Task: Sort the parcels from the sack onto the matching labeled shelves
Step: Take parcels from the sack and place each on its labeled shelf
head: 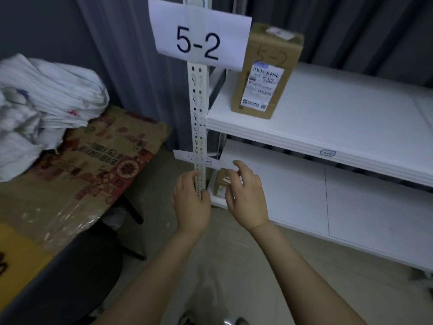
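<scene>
A tall brown parcel point(264, 73) with a shipping label and "5-2" written on it stands upright at the left end of the white upper shelf point(328, 127), beside the paper sign "5-2" point(199, 36). On the lower shelf point(293, 195), under a small paper sign "5-3" point(203, 160), sits a small brown parcel point(221, 184), partly hidden behind my right hand point(246, 195). That hand is just in front of it with fingers spread and relaxed, holding nothing. My left hand point(191, 202) hovers by the shelf's upright post point(199, 127), fingers loose and empty.
A white woven sack point(39, 106) lies crumpled on a printed cardboard sheet point(93, 165) covering a table at the left. A dark chair point(93, 266) stands under that table. Grey curtains hang behind the shelves. Pale floor lies below my arms.
</scene>
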